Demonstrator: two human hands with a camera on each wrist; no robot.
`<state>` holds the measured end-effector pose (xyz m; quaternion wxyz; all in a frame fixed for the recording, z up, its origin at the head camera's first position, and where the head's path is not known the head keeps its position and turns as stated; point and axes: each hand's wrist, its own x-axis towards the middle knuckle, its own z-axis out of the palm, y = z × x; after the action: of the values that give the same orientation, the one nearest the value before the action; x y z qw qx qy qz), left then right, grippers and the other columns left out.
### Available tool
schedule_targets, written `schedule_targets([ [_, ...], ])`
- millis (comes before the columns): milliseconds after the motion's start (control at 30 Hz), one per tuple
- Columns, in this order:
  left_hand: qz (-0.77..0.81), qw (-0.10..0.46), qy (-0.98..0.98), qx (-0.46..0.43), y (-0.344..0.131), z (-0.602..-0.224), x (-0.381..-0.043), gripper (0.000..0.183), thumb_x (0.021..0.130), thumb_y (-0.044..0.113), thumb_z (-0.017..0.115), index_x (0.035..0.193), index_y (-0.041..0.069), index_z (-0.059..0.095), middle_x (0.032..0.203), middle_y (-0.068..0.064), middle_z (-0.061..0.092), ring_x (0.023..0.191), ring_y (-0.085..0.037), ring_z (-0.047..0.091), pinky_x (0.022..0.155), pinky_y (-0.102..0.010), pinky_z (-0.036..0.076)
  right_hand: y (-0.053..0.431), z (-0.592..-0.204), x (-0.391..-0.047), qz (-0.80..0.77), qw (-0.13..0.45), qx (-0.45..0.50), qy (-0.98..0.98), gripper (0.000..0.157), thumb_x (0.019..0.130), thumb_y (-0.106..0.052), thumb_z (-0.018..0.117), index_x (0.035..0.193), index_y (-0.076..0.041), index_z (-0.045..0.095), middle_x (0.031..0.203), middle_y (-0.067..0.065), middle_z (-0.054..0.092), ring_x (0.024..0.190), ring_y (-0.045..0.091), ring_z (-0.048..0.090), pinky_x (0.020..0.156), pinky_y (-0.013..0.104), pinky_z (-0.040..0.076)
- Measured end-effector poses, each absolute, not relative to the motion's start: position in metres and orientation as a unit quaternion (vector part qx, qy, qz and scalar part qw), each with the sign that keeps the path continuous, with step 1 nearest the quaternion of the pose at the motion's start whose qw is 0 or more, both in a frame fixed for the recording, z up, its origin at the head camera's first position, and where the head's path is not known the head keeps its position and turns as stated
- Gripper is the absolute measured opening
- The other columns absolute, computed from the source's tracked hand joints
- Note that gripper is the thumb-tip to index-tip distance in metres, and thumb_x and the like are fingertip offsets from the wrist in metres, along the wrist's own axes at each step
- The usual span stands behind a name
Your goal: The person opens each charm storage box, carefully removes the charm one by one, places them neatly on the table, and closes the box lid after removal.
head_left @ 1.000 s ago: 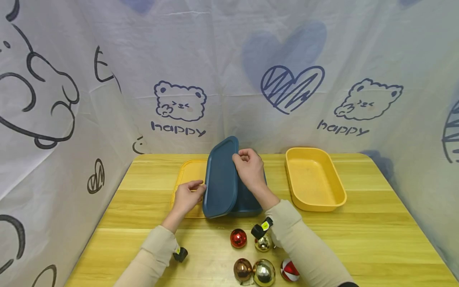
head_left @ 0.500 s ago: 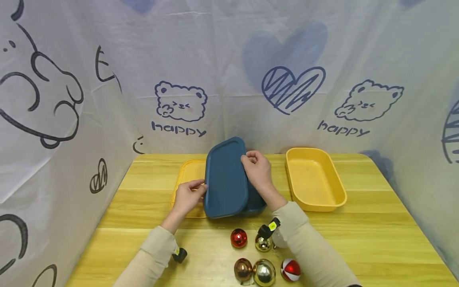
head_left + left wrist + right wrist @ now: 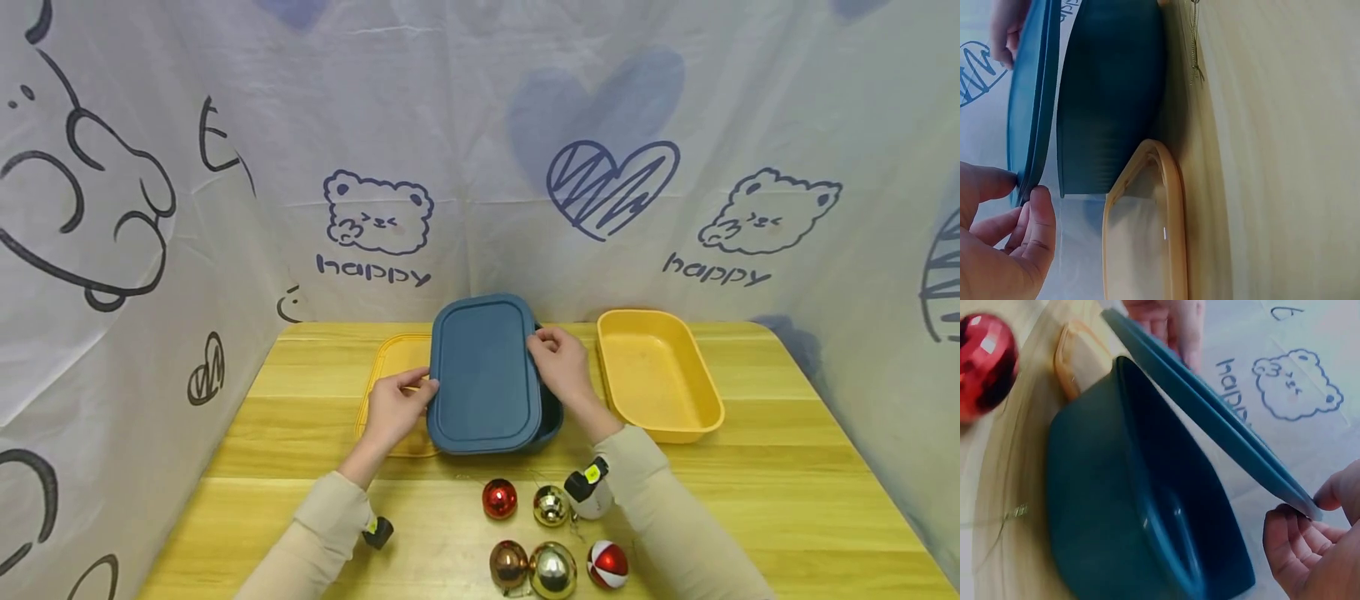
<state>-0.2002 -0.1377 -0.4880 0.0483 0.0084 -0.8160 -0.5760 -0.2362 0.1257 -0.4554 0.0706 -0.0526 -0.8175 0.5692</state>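
Observation:
Both hands hold a blue lid [image 3: 485,375] above a blue box [image 3: 1091,487]. My left hand [image 3: 395,408] pinches the lid's left edge between thumb and fingers, as the left wrist view shows. At the opposite edge, my right hand [image 3: 564,365] pinches the rim. In the right wrist view the lid slants above the open box, apart from its rim, and part of the box's inside shows. From the head view the lid covers most of the box, leaving a strip at its right visible.
Under the left side lies a yellow lid [image 3: 390,360]. An open yellow box [image 3: 660,375] stands at the right. In front are several Christmas baubles: red [image 3: 499,498], gold [image 3: 552,571], small gold [image 3: 551,506], brown [image 3: 509,564] and red-and-white [image 3: 607,564]. A white bauble [image 3: 596,502] is partly hidden.
The blue lid has tilted down from a steep slant to a flatter position over the blue box. My right hand has moved right and slightly down with its edge; my left hand has barely moved.

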Motion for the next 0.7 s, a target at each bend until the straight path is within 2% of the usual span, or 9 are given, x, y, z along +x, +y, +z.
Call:
schedule_targets([
  [133,-0.575,0.052,-0.816,0.007,-0.134,-0.486,-0.202,0.035,0.097,0.010,0.075,0.129,-0.003,0.074,0.104,-0.022,0.074,0.074,-0.014,0.075,0.072,-0.042,0.066,0.132,-0.461,-0.238,0.568,0.071,-0.043,-0.819,0.030,0.099,-0.022,0.065,0.116,0.000,0.075,0.084,0.008,0.072,0.052,0.008,0.059,0.053,0.022,0.055],
  [300,-0.566,0.052,-0.822,-0.002,-0.130,-0.484,-0.204,0.034,0.096,0.009,0.075,0.127,-0.005,0.074,0.102,-0.022,0.075,0.072,-0.016,0.074,0.063,-0.024,0.061,0.138,-0.469,-0.239,0.547,0.079,-0.043,-0.832,0.030,0.099,-0.020,0.066,0.116,0.001,0.077,0.085,0.009,0.071,0.056,0.007,0.059,0.053,0.023,0.057],
  [367,-0.560,0.051,-0.827,-0.005,-0.129,-0.484,-0.205,0.034,0.096,0.010,0.075,0.127,-0.004,0.074,0.101,-0.021,0.075,0.070,-0.015,0.073,0.061,-0.022,0.059,0.140,-0.471,-0.240,0.536,0.081,-0.043,-0.839,0.031,0.099,-0.021,0.065,0.117,0.001,0.077,0.089,0.012,0.073,0.058,0.007,0.060,0.053,0.024,0.057],
  [600,-0.537,0.043,-0.843,-0.011,-0.120,-0.483,-0.209,0.035,0.096,0.012,0.076,0.127,-0.003,0.075,0.099,-0.018,0.077,0.065,-0.016,0.074,0.062,-0.025,0.060,0.149,-0.474,-0.241,0.493,0.075,-0.032,-0.866,0.035,0.101,-0.025,0.063,0.124,-0.002,0.076,0.098,0.016,0.077,0.059,0.013,0.064,0.056,0.025,0.056],
  [700,-0.530,0.040,-0.847,-0.016,-0.116,-0.483,-0.210,0.036,0.095,0.012,0.076,0.127,-0.004,0.074,0.098,-0.018,0.077,0.066,-0.017,0.075,0.062,-0.027,0.061,0.152,-0.476,-0.243,0.460,0.085,-0.024,-0.884,0.035,0.101,-0.025,0.062,0.123,-0.003,0.077,0.097,0.016,0.077,0.070,0.021,0.069,0.065,0.028,0.055],
])
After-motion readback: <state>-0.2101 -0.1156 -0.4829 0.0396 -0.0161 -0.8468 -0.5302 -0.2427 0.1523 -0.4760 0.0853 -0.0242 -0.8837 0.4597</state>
